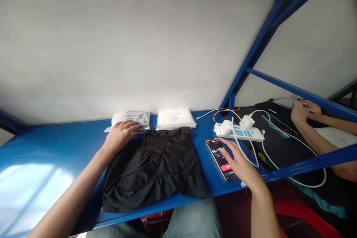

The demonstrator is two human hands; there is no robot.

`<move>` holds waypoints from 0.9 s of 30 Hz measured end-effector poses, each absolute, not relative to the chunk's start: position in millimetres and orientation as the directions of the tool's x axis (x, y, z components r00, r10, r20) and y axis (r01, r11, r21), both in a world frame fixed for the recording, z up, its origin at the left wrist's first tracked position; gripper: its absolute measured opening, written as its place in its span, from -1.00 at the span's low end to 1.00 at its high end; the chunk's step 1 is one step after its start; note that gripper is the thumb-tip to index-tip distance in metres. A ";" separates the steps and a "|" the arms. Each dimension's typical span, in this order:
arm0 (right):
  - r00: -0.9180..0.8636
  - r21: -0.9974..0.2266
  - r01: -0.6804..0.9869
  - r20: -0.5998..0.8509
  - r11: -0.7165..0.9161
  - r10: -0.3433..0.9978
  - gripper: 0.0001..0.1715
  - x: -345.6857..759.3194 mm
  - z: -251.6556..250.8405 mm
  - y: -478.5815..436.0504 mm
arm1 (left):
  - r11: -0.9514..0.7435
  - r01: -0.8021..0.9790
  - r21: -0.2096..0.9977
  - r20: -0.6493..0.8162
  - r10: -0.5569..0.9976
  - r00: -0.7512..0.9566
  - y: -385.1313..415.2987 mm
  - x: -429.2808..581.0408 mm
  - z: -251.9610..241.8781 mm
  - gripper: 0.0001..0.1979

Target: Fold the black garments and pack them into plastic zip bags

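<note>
A pair of black shorts [173, 167] lies spread flat on the blue tabletop [67, 137] in front of me. My left hand [121, 135] rests at its upper left corner, fingers stretched over a grey-white printed plastic pouch [143, 118]. Beside that pouch lies a second white pouch [175, 119], untouched. To the right, a phone [216, 158] shows a running timer and a red button on a dark screen. Over the phone is my right hand [235, 158], fingers extended across the screen's right side; whether they touch it I cannot tell.
A white power strip [242, 133] with plugged-in chargers and looping white cables sits behind the phone. Blue metal bars [259, 44] rise at the right. Beyond them a co-worker's hands [302, 111] rest on a dark surface. A pale wall [139, 44] backs the table.
</note>
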State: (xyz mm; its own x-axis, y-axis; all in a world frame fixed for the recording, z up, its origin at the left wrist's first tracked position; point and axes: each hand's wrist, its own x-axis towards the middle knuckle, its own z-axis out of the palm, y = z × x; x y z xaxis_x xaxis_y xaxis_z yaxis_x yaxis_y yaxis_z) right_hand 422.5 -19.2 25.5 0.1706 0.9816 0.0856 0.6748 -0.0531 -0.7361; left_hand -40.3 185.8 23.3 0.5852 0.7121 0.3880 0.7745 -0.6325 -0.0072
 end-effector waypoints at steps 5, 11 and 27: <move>-0.155 -0.812 0.548 0.140 0.203 0.978 -0.64 351.7 48.6 -33.4 | -0.719 0.695 -0.023 0.399 0.631 0.666 196.5 -42.5 33.4 -0.61; -0.155 -0.846 0.429 0.278 0.318 0.948 -0.67 312.3 54.3 -27.9 | -0.615 0.785 -0.073 0.634 0.579 0.513 160.8 -32.0 89.3 -0.64; -0.083 -0.758 0.466 0.477 0.457 0.875 -0.84 267.6 12.7 -8.3 | -0.828 0.546 0.129 0.607 0.501 0.617 45.2 35.0 32.1 -0.77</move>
State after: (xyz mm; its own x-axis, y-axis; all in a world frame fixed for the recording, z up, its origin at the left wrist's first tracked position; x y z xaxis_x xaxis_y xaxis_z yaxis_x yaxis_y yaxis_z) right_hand 267.6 -8.3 12.7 -0.0827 0.8752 0.4766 0.4662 0.4567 -0.7577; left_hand 35.0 45.2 32.1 0.6171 0.5008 0.6069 0.5456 -0.8281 0.1286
